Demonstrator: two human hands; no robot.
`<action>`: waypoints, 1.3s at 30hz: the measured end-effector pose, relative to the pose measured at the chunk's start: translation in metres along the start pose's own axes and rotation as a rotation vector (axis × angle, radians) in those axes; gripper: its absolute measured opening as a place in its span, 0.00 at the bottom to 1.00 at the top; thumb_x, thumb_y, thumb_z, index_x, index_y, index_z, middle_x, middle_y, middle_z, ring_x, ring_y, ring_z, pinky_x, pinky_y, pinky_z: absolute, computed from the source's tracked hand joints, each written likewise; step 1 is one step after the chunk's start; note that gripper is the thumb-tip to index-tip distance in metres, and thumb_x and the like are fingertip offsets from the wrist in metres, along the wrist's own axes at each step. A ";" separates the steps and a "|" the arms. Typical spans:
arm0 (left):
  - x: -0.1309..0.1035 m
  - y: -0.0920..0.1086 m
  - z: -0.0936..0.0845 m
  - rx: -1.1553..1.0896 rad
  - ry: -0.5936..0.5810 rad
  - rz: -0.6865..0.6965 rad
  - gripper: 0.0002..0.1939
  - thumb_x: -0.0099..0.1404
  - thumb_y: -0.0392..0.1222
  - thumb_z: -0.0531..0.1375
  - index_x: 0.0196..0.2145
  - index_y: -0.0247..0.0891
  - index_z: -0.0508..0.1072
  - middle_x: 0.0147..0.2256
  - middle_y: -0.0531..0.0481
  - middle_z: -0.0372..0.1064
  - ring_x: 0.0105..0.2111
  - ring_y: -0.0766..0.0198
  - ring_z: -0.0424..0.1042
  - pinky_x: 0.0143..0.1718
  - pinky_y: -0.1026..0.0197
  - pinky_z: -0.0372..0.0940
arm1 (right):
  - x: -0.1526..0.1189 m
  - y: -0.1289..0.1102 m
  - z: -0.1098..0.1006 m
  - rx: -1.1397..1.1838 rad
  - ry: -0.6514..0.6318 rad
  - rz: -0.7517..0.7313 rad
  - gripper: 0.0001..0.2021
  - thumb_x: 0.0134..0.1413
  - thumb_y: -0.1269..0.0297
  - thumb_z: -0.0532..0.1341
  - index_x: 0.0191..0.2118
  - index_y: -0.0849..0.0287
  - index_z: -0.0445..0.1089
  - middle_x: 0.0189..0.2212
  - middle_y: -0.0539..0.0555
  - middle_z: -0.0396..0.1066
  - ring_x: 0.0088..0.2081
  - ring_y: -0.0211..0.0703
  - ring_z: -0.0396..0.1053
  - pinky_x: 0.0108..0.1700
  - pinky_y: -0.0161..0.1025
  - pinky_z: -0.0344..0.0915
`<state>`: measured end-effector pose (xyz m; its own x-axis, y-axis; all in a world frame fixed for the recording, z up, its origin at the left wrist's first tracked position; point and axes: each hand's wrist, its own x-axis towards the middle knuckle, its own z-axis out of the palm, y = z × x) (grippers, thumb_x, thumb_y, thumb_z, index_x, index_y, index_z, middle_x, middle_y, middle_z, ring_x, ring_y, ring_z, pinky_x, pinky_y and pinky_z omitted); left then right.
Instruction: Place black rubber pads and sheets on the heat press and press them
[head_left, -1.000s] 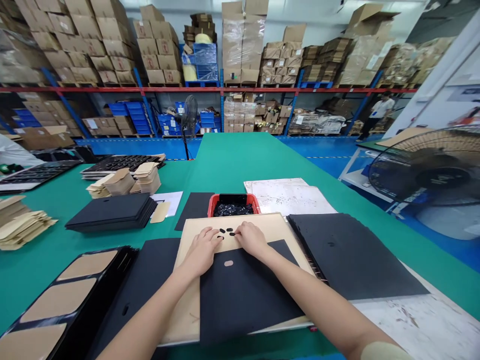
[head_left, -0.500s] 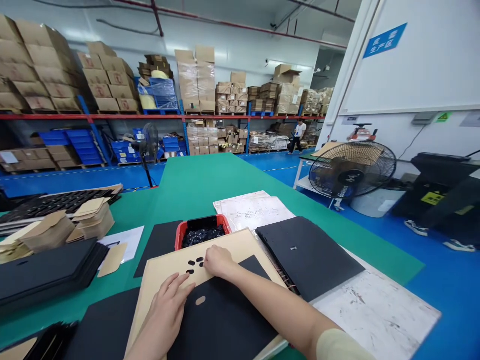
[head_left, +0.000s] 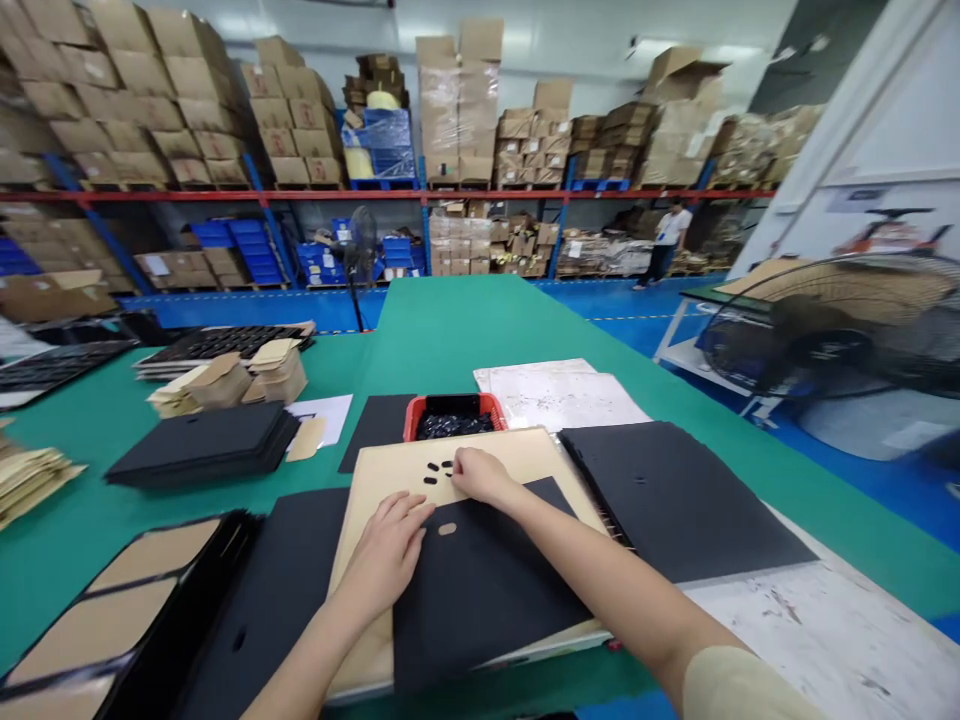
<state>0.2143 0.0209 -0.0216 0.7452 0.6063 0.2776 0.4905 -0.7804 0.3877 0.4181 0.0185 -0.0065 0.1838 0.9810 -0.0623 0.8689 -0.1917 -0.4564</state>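
My left hand [head_left: 390, 545] lies with fingers spread near the upper left edge of a black sheet [head_left: 487, 580], which has a small oval hole. The sheet rests on a tan board [head_left: 390, 462]. My right hand [head_left: 484, 475] is closed, fingertips down on the board beside several small black oval pieces [head_left: 430, 480]; what it pinches, if anything, is hidden. Just behind the board sits a red basket [head_left: 411, 420] filled with small black pieces.
A stack of black sheets [head_left: 675, 490] lies on the right, over white stained boards [head_left: 810, 640]. More black stacks [head_left: 199, 440] and tan pieces [head_left: 281, 370] are on the left. A fan [head_left: 832, 330] and a walking person [head_left: 669, 240] are farther off.
The view has swung left and down, so the scene sits farther right and more of the left table shows. Both hands keep about the same place on the board.
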 end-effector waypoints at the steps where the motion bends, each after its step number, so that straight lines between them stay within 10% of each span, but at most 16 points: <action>1: 0.000 0.001 -0.002 -0.010 0.020 -0.035 0.18 0.66 0.37 0.48 0.51 0.42 0.68 0.49 0.46 0.68 0.53 0.55 0.62 0.54 0.48 0.61 | -0.005 0.000 0.001 0.035 -0.004 -0.035 0.05 0.50 0.73 0.57 0.33 0.62 0.69 0.34 0.57 0.73 0.37 0.43 0.70 0.36 0.35 0.60; 12: 0.004 0.030 -0.006 -0.050 -0.045 -0.087 0.14 0.68 0.39 0.47 0.30 0.39 0.71 0.32 0.48 0.68 0.38 0.59 0.66 0.41 0.57 0.62 | -0.066 -0.016 -0.006 0.274 -0.080 -0.284 0.06 0.47 0.76 0.57 0.27 0.58 0.62 0.23 0.46 0.65 0.26 0.34 0.62 0.28 0.31 0.55; 20: -0.001 0.032 -0.002 -0.325 0.046 -0.177 0.13 0.66 0.40 0.49 0.27 0.39 0.68 0.29 0.50 0.68 0.34 0.61 0.66 0.37 0.60 0.62 | -0.066 -0.006 0.004 0.877 -0.250 -0.063 0.07 0.50 0.62 0.59 0.31 0.61 0.65 0.27 0.50 0.68 0.27 0.34 0.64 0.31 0.33 0.62; 29: 0.001 0.033 -0.003 -0.359 -0.010 -0.213 0.13 0.65 0.40 0.50 0.27 0.39 0.70 0.30 0.50 0.71 0.34 0.61 0.69 0.36 0.61 0.63 | -0.070 -0.003 0.000 0.751 -0.229 -0.118 0.09 0.51 0.60 0.58 0.28 0.61 0.66 0.24 0.49 0.66 0.26 0.35 0.63 0.28 0.32 0.59; 35: -0.007 0.015 0.007 -0.081 -0.089 -0.101 0.16 0.67 0.37 0.47 0.45 0.39 0.73 0.47 0.47 0.72 0.51 0.56 0.66 0.53 0.52 0.61 | -0.070 0.002 -0.007 0.402 -0.043 -0.153 0.05 0.52 0.69 0.57 0.26 0.59 0.65 0.23 0.48 0.66 0.25 0.35 0.61 0.28 0.32 0.54; 39: -0.025 -0.004 0.025 0.096 -0.182 0.013 0.23 0.65 0.30 0.45 0.55 0.41 0.66 0.58 0.50 0.60 0.60 0.60 0.56 0.59 0.53 0.56 | -0.068 0.008 -0.008 0.487 -0.162 0.013 0.06 0.54 0.70 0.56 0.27 0.60 0.63 0.22 0.48 0.67 0.21 0.32 0.61 0.24 0.30 0.56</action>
<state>0.2051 0.0050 -0.0521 0.8165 0.5657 0.1152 0.5151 -0.8040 0.2972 0.4160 -0.0501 0.0014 0.0860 0.9780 -0.1899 0.5452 -0.2058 -0.8127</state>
